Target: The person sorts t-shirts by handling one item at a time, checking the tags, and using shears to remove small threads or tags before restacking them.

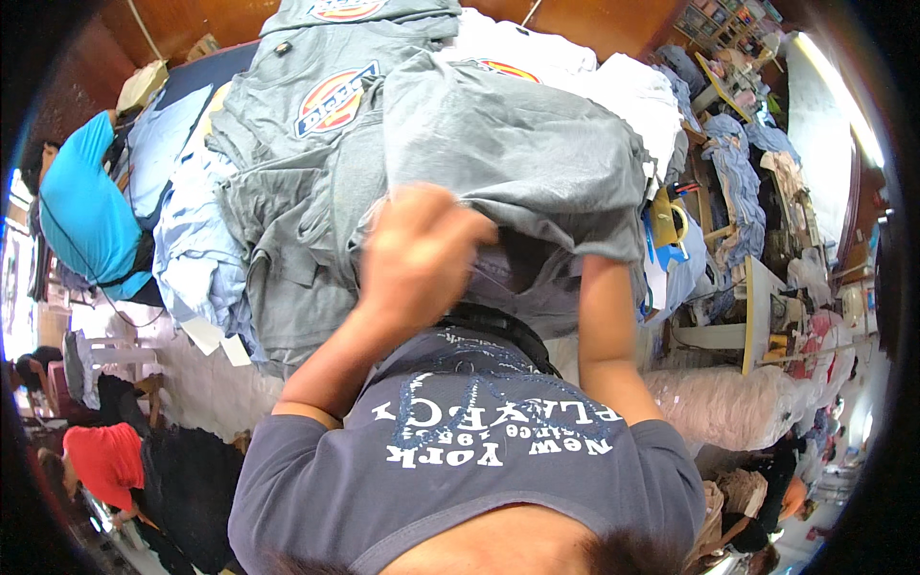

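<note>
A grey T-shirt [517, 134] with a coloured chest print is bunched in front of me on the table. My right forearm [606, 321] goes up under its hem, and the shirt covers that hand and its fingers. Over the shirt's left part is my left hand [417, 249], blurred by motion, its fingers curled in. What they hold, if anything, is too smeared to make out. More grey T-shirts [297, 72] with the same kind of print lie spread beyond and to the left.
White garments [637, 96] lie at the far right of the table, light blue ones [196, 235] at the left. A yellow tape roll [678, 225] sits by the right edge. To the left bends a person in a blue top [86, 206]; a plastic-wrapped bundle [724, 402] is at my right.
</note>
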`<state>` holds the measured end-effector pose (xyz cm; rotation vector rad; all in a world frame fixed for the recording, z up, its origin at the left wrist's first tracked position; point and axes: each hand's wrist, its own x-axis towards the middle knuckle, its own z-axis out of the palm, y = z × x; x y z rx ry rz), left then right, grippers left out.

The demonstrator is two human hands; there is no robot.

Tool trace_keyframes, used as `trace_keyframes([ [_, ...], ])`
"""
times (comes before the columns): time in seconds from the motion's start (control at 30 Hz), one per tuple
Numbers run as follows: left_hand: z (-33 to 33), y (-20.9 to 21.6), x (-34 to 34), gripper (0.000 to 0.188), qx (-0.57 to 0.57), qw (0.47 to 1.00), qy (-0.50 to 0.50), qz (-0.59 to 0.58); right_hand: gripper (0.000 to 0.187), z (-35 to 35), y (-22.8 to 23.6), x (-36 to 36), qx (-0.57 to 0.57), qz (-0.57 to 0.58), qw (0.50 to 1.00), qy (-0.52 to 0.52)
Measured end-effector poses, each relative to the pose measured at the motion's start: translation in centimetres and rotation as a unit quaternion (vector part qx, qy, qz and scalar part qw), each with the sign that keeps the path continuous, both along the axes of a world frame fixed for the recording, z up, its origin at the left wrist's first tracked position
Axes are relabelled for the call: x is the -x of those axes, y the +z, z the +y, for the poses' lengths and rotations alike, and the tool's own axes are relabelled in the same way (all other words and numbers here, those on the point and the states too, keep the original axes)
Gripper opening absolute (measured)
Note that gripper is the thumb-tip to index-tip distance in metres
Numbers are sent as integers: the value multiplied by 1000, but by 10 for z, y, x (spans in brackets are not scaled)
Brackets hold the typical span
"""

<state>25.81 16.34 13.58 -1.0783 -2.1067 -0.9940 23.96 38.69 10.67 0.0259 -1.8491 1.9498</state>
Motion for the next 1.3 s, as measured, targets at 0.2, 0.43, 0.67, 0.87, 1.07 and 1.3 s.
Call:
trace_keyframes([
  [0.2, 80, -44, 26, 59, 32, 938, -185, -292, 42, 7, 27, -12, 60, 97, 993, 34],
  [0.43, 79, -115, 37, 32, 49, 919, -332, 208, 43, -19, 6, -45, 80, 68, 989, 103],
  [0.67, 58, -117, 9, 56, -4, 955, -214, -207, 44, 6, -5, -77, 68, -1, 996, 64],
  [0.87, 46, -71, 52, 56, -261, 825, -218, -452, 45, 6, -16, -73, 57, -30, 998, -8],
  [1.07, 23, -40, 55, 56, -361, 758, -293, -457, 46, -45, -41, -69, 27, -71, 997, -34],
  [1.3, -21, -6, 71, 56, -514, 722, -272, -374, 48, -30, -39, -90, 54, -57, 993, -84],
])
